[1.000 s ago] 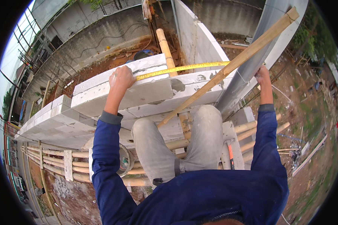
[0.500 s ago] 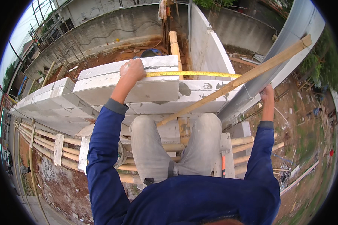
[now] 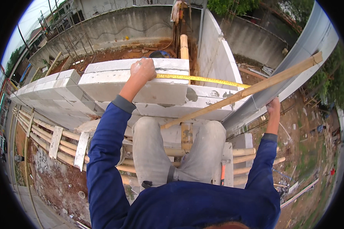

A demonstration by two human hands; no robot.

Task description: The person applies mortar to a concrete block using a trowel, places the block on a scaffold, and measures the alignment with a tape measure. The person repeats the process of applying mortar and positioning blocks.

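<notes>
My left hand [image 3: 143, 69] is closed on a yellow tape measure [image 3: 202, 79], its fist resting on the top of the white block wall [image 3: 133, 93]. The tape's blade stretches rightward over a lower course of blocks and passes behind a slanting wooden batten [image 3: 252, 90]. Its far end is hidden there. At the right, my right hand [image 3: 273, 104] has its fingers curled round the outer edge of a tall grey column [image 3: 252, 110]; the fingertips are partly out of sight. The batten leans across the column, its lower end near my knees.
Bamboo poles [image 3: 242, 160] form a scaffold below me, with a hammer [image 3: 223, 173] by my right thigh. A thin white wall [image 3: 218, 45] runs away beyond the blocks. A bamboo post [image 3: 184, 46] stands behind the wall. Far below, the ground holds scattered debris.
The view has shifted slightly, so the wall and column appear farther right. Both hands keep their places, and the tape blade slopes a little more downward to the right.
</notes>
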